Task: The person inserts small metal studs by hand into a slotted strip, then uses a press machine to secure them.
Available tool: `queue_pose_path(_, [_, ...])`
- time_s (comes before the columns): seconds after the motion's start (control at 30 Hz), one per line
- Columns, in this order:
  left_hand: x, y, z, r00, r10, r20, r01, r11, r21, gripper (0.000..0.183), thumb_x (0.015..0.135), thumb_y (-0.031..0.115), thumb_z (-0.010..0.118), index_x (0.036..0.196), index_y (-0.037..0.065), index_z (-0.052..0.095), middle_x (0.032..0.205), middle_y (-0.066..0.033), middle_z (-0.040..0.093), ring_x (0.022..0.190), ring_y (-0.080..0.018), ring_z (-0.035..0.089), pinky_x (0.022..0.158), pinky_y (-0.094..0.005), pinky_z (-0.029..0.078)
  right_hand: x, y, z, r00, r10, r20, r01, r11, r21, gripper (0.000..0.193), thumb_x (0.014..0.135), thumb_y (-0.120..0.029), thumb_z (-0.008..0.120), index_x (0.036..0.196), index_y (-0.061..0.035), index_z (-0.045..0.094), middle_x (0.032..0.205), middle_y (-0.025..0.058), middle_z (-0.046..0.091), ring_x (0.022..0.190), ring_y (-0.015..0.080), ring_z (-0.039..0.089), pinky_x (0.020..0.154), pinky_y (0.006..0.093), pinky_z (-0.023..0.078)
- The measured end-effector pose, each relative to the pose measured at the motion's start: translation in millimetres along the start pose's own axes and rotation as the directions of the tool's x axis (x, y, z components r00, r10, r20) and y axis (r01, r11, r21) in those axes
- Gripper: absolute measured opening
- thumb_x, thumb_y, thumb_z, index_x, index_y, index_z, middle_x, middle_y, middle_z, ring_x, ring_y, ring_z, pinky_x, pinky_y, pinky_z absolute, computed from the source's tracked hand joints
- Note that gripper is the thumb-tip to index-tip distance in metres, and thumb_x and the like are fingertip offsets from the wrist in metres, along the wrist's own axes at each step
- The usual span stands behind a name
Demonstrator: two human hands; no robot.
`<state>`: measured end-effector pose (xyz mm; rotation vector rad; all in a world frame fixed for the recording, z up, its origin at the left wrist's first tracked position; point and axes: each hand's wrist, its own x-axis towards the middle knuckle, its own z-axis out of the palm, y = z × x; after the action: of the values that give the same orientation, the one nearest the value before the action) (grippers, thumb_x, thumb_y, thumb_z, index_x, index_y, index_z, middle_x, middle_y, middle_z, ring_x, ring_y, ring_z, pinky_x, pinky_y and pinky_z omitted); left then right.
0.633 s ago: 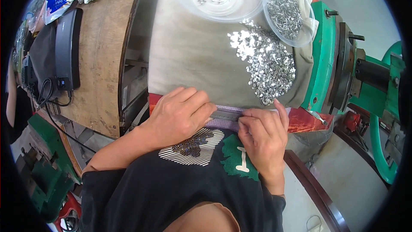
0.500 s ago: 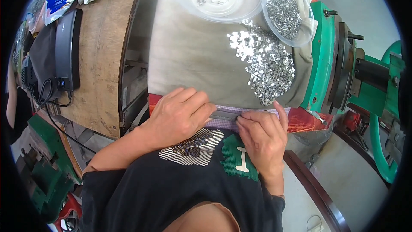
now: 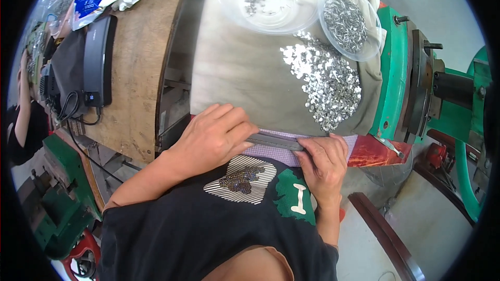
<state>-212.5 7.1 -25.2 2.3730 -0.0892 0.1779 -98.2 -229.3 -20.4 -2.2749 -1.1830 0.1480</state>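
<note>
Lead: State the item and its position.

Observer: A dark grey strip (image 3: 276, 141), running crosswise between the hands, above purple checked cloth (image 3: 271, 153). Material not determinable.

Lead: Condition of grip?

Observer: Left hand (image 3: 216, 131): narrow, fingers and thumb closed on the strip's left part; what lies under the fingers is hidden. Right hand (image 3: 324, 162): narrow, thumb and fingers pinching the right part.

Lead: Change against the preceding frames?

Observer: A longer run of strip now shows between the hands, and more checked cloth on the near side. The whole view has also shifted, so camera movement may account for some of this.

Lead: Significance?

Observer: In my judgement, the strip is controlled from both sides, its middle unobstructed.

Lead: Surroundings?

Observer: Beyond the hands, a heap of silver flakes (image 3: 333, 88) on beige-grey cloth (image 3: 245, 73), its near tip just beside the right fingers; contact cannot be confirmed. Farther off, a small clear tub (image 3: 371, 44) of metal pins (image 3: 344, 23) and a larger clear tub (image 3: 299, 18) holding few pieces. To the right, a green machine frame (image 3: 391, 75).
</note>
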Motion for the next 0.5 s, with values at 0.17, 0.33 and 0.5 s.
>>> queue_pose_path(0.17, [-5.8,2.0,-10.2,0.999,-0.007,0.035,0.004,0.998,0.061,0.026,0.072,0.011,0.078,0.096,0.004,0.069,0.090,-0.0054,0.063,0.082,-0.0248,0.059,0.073,-0.0364,0.047,-6.9,3.1,4.0,0.998,-0.029,-0.058,0.030,0.999,0.012,0.028,0.071,-0.008,0.081,0.097,-0.0084,0.072,0.092,0.0041,0.068,0.089,0.0244,0.064,0.092,0.0435,0.047])
queue_pose_path(0.33, [18.6,15.8,-19.2,0.996,0.081,0.035,-0.084,0.991,0.106,0.025,0.074,0.012,0.077,0.097,0.005,0.070,0.091,-0.0045,0.063,0.082,-0.0237,0.059,0.073,-0.0353,0.046,-6.7,7.9,-13.3,0.986,-0.052,-0.156,0.052,0.999,-0.003,0.027,0.072,-0.007,0.080,0.098,-0.0067,0.072,0.095,0.0058,0.070,0.090,0.0247,0.066,0.090,0.0429,0.049])
queue_pose_path(0.5, [80.8,41.2,-27.6,0.955,0.293,0.037,-0.295,0.936,0.194,0.027,0.073,0.013,0.078,0.098,0.007,0.070,0.091,-0.0023,0.062,0.080,-0.0211,0.058,0.071,-0.0340,0.044,-10.2,24.4,-54.3,0.933,-0.026,-0.359,0.032,0.999,0.009,0.027,0.072,-0.007,0.081,0.097,-0.0062,0.072,0.094,0.0067,0.072,0.086,0.0248,0.068,0.087,0.0419,0.052])
